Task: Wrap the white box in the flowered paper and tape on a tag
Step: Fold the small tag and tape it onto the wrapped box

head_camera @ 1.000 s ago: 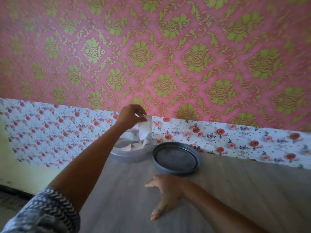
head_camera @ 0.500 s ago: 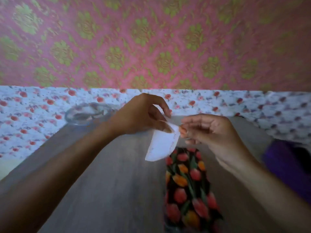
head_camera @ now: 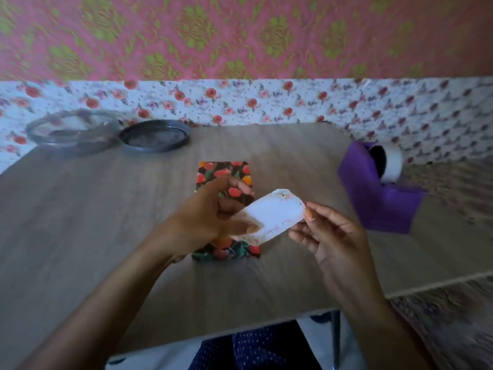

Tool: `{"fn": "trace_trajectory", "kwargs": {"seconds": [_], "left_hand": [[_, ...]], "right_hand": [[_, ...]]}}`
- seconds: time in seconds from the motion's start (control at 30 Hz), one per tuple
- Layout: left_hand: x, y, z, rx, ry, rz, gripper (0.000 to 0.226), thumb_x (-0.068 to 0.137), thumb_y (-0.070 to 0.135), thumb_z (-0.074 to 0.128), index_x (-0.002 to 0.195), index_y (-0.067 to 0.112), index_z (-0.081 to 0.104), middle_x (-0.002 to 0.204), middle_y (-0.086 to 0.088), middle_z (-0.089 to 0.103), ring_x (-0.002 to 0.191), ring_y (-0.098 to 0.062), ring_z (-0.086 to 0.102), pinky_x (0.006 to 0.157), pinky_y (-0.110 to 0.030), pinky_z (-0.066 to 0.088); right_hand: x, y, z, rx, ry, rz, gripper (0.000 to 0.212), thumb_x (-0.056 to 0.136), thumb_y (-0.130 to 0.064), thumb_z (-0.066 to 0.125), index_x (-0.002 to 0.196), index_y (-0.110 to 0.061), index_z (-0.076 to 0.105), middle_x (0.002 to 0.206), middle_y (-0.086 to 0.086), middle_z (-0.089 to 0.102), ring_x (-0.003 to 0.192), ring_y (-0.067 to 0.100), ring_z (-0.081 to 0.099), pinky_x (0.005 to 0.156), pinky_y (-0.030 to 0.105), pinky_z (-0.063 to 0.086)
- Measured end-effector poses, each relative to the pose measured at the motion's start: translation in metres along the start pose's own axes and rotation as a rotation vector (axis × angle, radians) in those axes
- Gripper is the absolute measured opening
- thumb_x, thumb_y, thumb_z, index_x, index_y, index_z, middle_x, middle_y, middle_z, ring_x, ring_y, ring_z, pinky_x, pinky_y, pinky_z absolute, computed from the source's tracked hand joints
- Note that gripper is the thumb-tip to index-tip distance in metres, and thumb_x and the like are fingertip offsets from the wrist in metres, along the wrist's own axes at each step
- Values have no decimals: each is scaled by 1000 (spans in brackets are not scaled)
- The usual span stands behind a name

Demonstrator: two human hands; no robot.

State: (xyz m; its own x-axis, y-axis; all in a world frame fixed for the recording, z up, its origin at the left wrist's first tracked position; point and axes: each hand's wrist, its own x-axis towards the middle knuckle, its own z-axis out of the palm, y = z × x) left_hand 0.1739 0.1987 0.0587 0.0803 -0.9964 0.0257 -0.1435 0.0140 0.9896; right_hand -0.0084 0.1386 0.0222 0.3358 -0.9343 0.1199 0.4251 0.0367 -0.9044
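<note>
Box (head_camera: 222, 172) lies wrapped in flowered paper (head_camera: 226, 253) at the middle of the surface (head_camera: 106, 209), so you have only the tag (head_camera: 272, 214) left to tape on, fingers of your left hand (head_camera: 202, 222) and right hand (head_camera: 333, 236) pinching its ends above the box, tape dispenser (head_camera: 378, 193) to your right.

Wood-grain worktop (head_camera: 106, 209): flower-wrapped box (head_camera: 213, 172) centre; clear tub (head_camera: 72, 132) 10 o'clock, dark lid (head_camera: 154, 136) just beside; purple tape dispenser (head_camera: 373, 193) 2 o'clock.
</note>
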Motion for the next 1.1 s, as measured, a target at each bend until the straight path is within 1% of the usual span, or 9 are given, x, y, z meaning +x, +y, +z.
{"fn": "trace_trajectory", "kwargs": {"seconds": [0.07,0.3,0.43,0.53,0.6,0.67,0.73,0.9,1.1], "left_hand": [[-3,3,8,-80,56,39,38,70,-15,66,89,14,49,65,-2,71,53,-5,64,39,-13,44],[-15,11,22,-18,164,254,19,55,7,69,67,14,55,68,4,70,64,-5,68,49,-15,51],[-23,4,37,127,197,290,9,63,16,71,69,23,73,80,5,73,72,-6,70,57,-23,57],[-20,-6,50,465,345,440,20,69,12,78,80,29,75,96,17,71,83,-5,66,75,-13,53],[-16,-12,59,772,451,597,17,66,17,75,82,24,76,117,11,60,101,-6,54,91,2,31],[-16,-16,68,890,491,600,16,70,30,69,81,21,76,126,4,47,110,-17,42,92,-9,28],[-15,-18,75,923,452,625,27,76,42,61,84,21,76,115,1,48,101,-18,43,80,-28,33],[-9,-26,74,975,112,717,36,76,50,59,97,24,72,101,5,67,92,-8,56,79,-31,45],[-7,-25,78,673,128,502,21,81,35,60,86,23,75,82,14,72,75,2,65,65,-8,49]], "right_hand": [[-7,0,-6,65,27,45,26,52,-29,73,74,-16,77,68,5,71,60,10,67,58,21,55],[-17,-3,-16,88,10,63,23,54,-25,70,75,-16,76,74,8,72,65,13,68,59,24,55],[-23,-8,-19,42,-58,10,38,52,-37,82,82,-16,75,87,8,74,80,18,71,63,25,56],[-31,-14,-16,-71,19,-60,14,64,-23,73,76,-18,76,80,4,75,75,13,71,62,20,55],[-35,-14,-13,-175,138,-152,14,71,-5,70,74,-18,74,73,-1,75,67,7,69,59,15,52],[-37,-13,-12,-248,221,-214,22,75,3,68,79,-19,71,68,-6,73,62,1,66,57,11,49],[-35,-15,-13,-233,294,-217,22,77,3,67,80,-18,70,64,-9,71,59,-2,64,55,11,48],[-19,-19,-30,-152,339,-110,15,79,-1,66,84,-15,68,67,-4,73,63,6,67,55,18,53],[-17,-14,-29,-26,212,1,25,54,-31,76,74,-18,72,81,5,74,77,14,71,62,22,55]]}}
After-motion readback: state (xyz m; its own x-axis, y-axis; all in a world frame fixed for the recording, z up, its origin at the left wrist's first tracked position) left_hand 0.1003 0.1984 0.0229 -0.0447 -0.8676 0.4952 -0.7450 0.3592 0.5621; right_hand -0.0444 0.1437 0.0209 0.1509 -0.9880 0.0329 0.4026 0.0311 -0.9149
